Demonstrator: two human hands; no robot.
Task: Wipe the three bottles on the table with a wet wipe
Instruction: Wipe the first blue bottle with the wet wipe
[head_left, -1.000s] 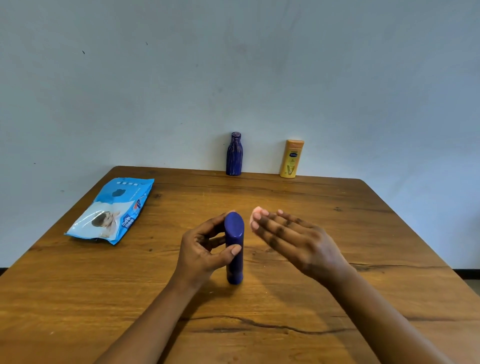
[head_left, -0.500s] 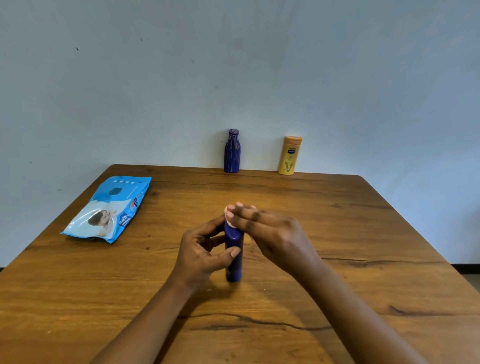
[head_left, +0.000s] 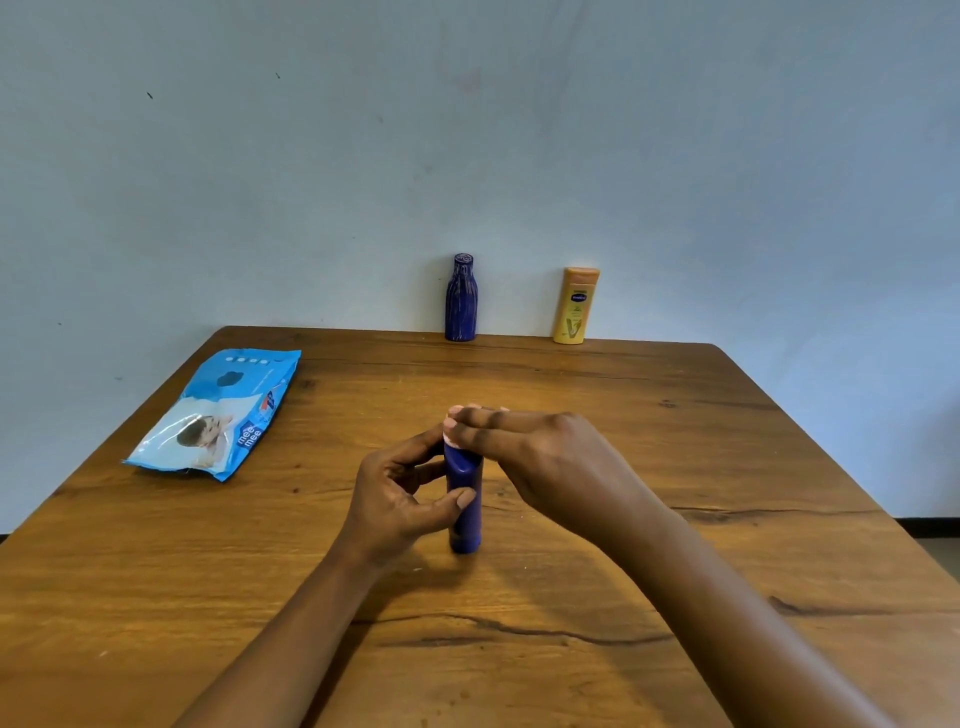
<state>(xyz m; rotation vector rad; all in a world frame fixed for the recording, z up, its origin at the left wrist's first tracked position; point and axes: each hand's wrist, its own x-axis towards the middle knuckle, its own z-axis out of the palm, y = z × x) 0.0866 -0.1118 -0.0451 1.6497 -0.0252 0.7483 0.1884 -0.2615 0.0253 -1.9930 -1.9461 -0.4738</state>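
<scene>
A dark blue bottle stands upright in the middle of the wooden table. My left hand grips its side between thumb and curled fingers. My right hand lies across the bottle's top with straight fingers resting on the cap. No wipe shows in either hand. A second blue bottle and a yellow lotion bottle stand at the table's far edge against the wall. A blue pack of wet wipes lies flat at the left.
The pale wall stands directly behind the table's far edge. The table's right edge drops off to the floor at the right. Dark cracks run across the wood near my forearms.
My right hand moved left from beside the bottle and came down onto its cap. My left hand kept its grip on the bottle, which stayed upright.
</scene>
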